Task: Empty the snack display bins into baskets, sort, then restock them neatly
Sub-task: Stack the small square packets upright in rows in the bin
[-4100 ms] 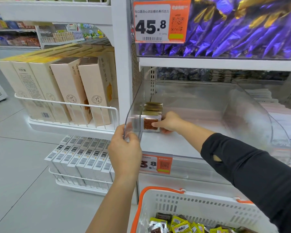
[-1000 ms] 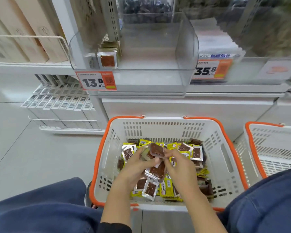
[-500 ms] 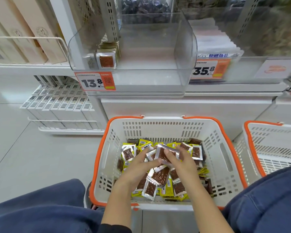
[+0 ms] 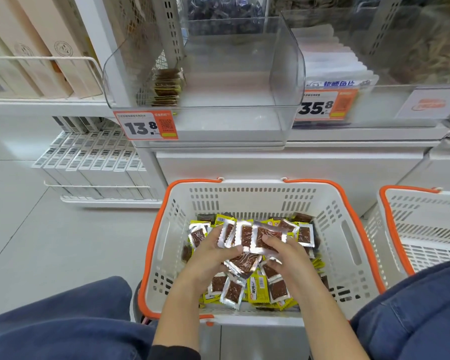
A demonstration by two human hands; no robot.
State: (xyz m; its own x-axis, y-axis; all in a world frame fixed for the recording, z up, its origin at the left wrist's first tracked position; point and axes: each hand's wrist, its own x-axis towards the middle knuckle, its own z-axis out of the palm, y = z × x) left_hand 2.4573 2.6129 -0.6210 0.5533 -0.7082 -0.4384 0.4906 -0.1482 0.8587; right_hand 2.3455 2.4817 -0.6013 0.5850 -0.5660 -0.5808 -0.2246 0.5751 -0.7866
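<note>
Silver-edged snack packets with brown centres fan out between your hands over the orange-rimmed basket; your left hand grips the fan's left side, your right hand pinches the rightmost packet; yellow-backed ones litter the basket; a small stack sits in the clear bin.

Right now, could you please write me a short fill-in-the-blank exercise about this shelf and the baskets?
1. Both hands hold snack packets over the basket with the ____ rim.
2. The price tag on the clear bin reads ____.
3. The stack of packets stands in the bin's ____ corner.
4. The second basket stands to the ____ of the first.

Missing words: orange; 13.8; left; right
</note>
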